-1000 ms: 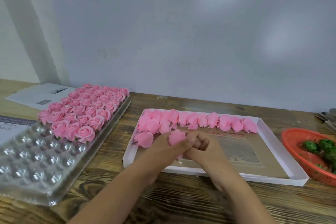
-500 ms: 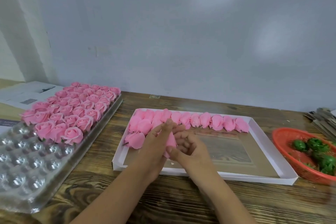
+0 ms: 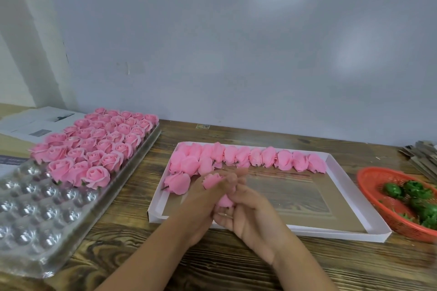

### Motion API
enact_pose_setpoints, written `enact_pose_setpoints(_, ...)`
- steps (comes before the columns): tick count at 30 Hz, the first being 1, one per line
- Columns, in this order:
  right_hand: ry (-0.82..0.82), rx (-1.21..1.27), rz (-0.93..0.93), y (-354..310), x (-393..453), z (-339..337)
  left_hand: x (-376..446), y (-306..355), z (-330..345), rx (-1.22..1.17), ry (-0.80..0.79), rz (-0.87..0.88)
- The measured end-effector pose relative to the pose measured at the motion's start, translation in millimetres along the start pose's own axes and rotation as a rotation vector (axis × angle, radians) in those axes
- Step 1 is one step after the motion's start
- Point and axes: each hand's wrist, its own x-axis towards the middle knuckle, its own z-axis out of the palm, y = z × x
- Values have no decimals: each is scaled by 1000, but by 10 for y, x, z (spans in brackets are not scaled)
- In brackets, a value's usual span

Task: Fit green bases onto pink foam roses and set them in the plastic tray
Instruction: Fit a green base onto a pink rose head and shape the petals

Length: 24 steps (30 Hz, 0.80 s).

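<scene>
Both hands meet over the front left of the white cardboard box lid. My left hand grips a pink foam rose, which sticks up between its fingers. My right hand curls its fingers round the lower part of the same rose, where pink shows at the palm. Any green base on it is hidden. Loose pink roses lie in a row along the lid's far edge. The clear plastic tray on the left holds finished roses in its far half. Green bases lie in a red basket.
Papers lie behind the plastic tray at the far left. A stack of flat grey sheets sits at the far right edge. A pale wall rises right behind the wooden table.
The hands have stayed together over the lid while working the rose; it now pokes up above the left fingers. The view has shifted slightly.
</scene>
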Motion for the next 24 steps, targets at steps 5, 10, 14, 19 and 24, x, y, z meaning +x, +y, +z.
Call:
enact_pose_setpoints(5, -9, 86, -12, 34, 4, -10, -11, 48, 37, -59, 26, 71)
enact_pose_setpoints(10, 15, 63, -131, 2, -5, -5, -40, 55, 73, -9, -107, 27)
enact_pose_setpoints(14, 44, -6, -100, 8, -8, 6, -36, 31, 44, 42, -69, 16)
enact_pose_setpoints(19, 63, -30, -53, 5, 2, 17, -66, 38, 80, 48, 8, 25)
enact_pose_setpoints(24, 72, -54, -70, 30, 11, 50, -43, 9, 87, 68, 86, 40)
